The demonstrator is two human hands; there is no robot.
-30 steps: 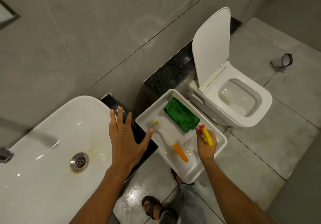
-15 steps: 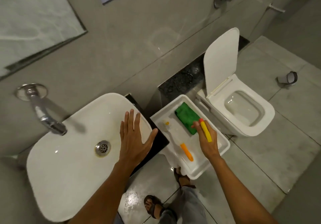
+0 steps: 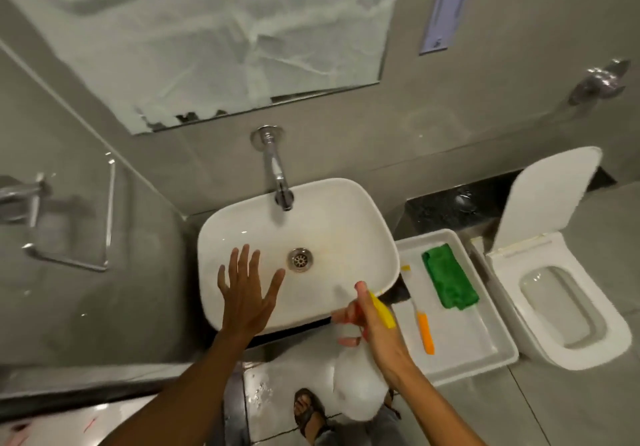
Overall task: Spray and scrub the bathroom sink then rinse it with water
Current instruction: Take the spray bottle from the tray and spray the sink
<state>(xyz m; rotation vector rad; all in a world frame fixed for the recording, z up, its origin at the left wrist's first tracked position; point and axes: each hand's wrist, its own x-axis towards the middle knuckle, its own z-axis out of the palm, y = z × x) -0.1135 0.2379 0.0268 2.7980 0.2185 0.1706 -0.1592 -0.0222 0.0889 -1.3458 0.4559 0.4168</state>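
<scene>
A white sink (image 3: 346,234) sits below a chrome tap (image 3: 278,182), with a metal drain (image 3: 300,259) in its middle and faint yellow stains in the basin. My left hand (image 3: 247,289) hovers flat over the basin's front left, fingers spread, holding nothing. My right hand (image 3: 372,324) is at the sink's front right edge, shut on a clear spray bottle (image 3: 356,383) with a yellow and red trigger head (image 3: 381,310); the nozzle points toward the basin.
A white tray (image 3: 478,352) right of the sink holds a green cloth (image 3: 448,276) and an orange-handled brush (image 3: 425,331). A toilet (image 3: 561,310) with its lid up stands further right. A mirror hangs above; a towel rail is on the left wall. My sandalled foot is below.
My right hand lifted the spray bottle out of the tray and carried it left to the sink's front edge. My left hand shifted over the basin. The view swung left and up.
</scene>
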